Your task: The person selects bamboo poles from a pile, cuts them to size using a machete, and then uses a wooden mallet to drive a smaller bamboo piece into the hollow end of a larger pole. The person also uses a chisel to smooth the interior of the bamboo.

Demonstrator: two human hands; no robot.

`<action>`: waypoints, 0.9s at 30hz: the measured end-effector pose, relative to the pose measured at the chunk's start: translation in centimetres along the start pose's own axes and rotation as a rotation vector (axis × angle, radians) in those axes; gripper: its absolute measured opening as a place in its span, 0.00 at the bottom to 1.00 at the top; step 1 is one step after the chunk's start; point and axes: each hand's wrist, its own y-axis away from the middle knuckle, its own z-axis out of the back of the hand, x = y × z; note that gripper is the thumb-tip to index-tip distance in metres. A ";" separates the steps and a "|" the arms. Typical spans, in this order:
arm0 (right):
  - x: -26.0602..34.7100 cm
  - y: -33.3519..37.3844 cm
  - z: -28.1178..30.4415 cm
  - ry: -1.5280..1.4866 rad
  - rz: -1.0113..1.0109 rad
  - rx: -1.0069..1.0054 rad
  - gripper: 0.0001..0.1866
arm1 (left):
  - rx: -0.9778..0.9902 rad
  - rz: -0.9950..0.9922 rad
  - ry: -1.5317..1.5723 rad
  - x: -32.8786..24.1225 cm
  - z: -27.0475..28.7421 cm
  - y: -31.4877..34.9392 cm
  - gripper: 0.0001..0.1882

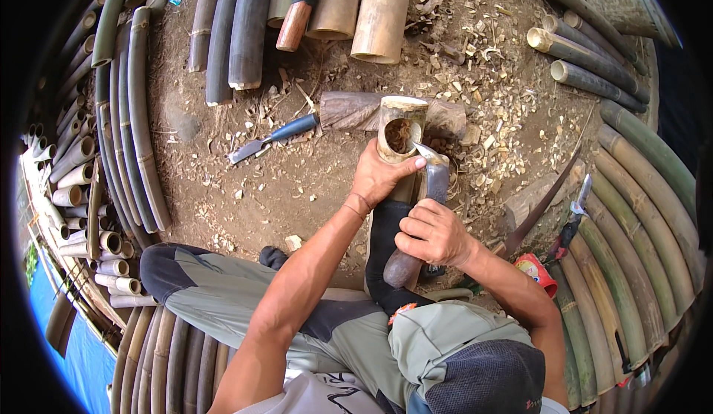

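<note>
Bamboo tube stands nearly upright in the middle of the dirt floor, its open mouth tipped a little toward the person, its long axis running from that mouth down between the knees. From the head view the left hand is wrapped around the tube just under the rim, thumb pressed across the front — a firm, closed hold. The right hand sits lower and nearer the body, fist closed on the dark handle of a curved knife, whose blade rises from the fist and hooks over the rim into the hollow. So the tube lies ahead of and just above the knife grip, with the left hand the nearer one to the mouth.

Behind the tube a short log lies crosswise, possibly bracing it — I can't quite tell. A blue-handled chisel rests to the left on open dirt, wood chips litter the right, and bamboo poles ring the floor's edges, leaving free room mainly to the left.
</note>
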 end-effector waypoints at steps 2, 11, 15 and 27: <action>-0.5 0.8 -0.3 0.063 0.031 0.004 0.07 | -0.100 0.002 -0.128 0.6 -0.5 0.0 0.47; -0.9 1.2 1.2 0.089 -0.010 -0.003 0.08 | 0.008 0.018 0.062 -0.7 0.5 0.7 0.49; 0.5 -2.0 2.9 -0.107 0.004 -0.027 0.08 | 0.158 0.038 0.295 -0.3 2.3 1.5 0.50; -1.2 -2.9 0.5 -0.136 0.123 0.173 0.08 | 0.105 0.060 0.267 0.4 2.0 1.4 0.42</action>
